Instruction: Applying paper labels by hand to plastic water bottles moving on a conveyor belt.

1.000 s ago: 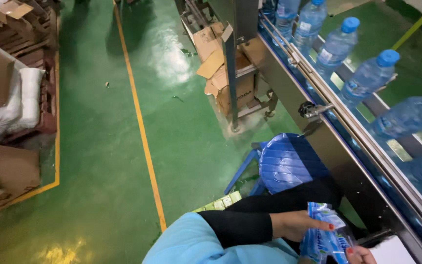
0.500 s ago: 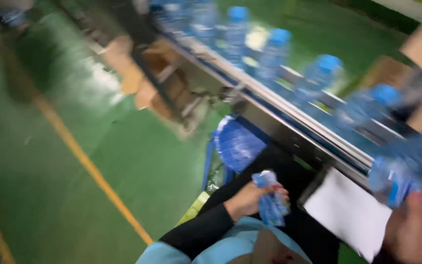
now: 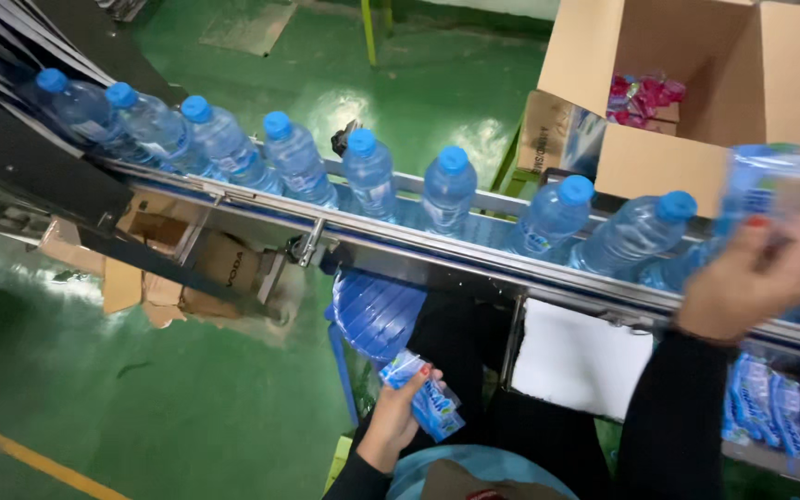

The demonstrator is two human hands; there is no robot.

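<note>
Left hand (image 3: 398, 417) low by the lap, fingers closed around a small stack of blue labels (image 3: 423, 396), one end sticking out toward the conveyor. Right hand (image 3: 750, 278) raised over the line, fingers curled round a blurred blue label (image 3: 759, 185) up at the bottles, grip closed on it; can't tell if it touches a bottle. Dark sleeve (image 3: 664, 417) runs down from that wrist. Conveyor rail (image 3: 400, 245) runs across from upper left to right, carrying a row of clear bottles (image 3: 369, 176) with blue caps, standing close one after another. Just under the rail, a blue stool (image 3: 374, 310) beside the left hand, and a white sheet (image 3: 581, 356) between the two arms. More blue labels, stacked in a tray (image 3: 780, 407), low right under the rail. Open cardboard box (image 3: 696, 93) beyond the line at upper right, pink packets (image 3: 641, 97) inside. Flattened cartons (image 3: 182, 268) below the rail at left, on green floor (image 3: 141, 407) with a yellow line (image 3: 20, 454)
</note>
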